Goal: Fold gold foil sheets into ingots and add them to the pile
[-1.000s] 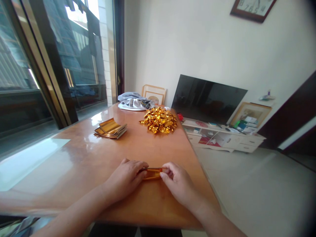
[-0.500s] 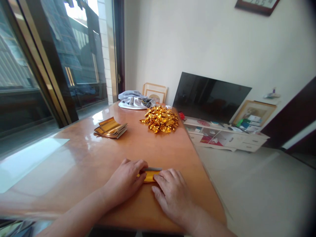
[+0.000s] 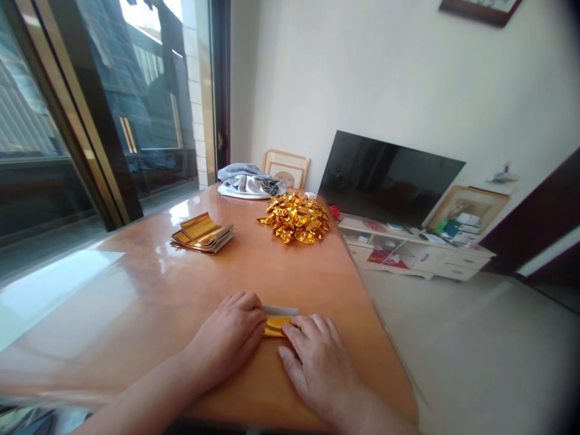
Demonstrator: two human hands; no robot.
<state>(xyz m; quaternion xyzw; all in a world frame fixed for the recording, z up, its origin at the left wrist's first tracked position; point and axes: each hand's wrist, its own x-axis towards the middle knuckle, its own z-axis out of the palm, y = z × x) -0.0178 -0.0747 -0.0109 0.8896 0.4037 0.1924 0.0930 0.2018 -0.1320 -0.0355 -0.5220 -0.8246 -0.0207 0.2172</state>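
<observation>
A folded strip of gold foil paper (image 3: 274,327) lies on the tabletop near its front end, with a pale grey band along its far edge. My left hand (image 3: 235,329) is closed over the strip's left end, its fingers curled and the tips hidden. On the right end press the fingertips of my right hand (image 3: 315,350); its thumb rests lower, apart from the paper. Farther up the table sits a stack of gold foil sheets (image 3: 203,234), curling at the edges. To its right is a heap of folded gold foil pieces (image 3: 296,219).
The glossy brown table (image 3: 190,290) has its right edge close to my right hand. At its far end lies a bundle of grey cloth (image 3: 247,181). A television (image 3: 389,178) and a low white cabinet (image 3: 421,257) stand beyond. Glass doors (image 3: 149,121) line the left.
My left hand's fingers have curled in and its thumb has dropped out of sight beside the strip. More of the grey band shows. My right hand has hardly moved.
</observation>
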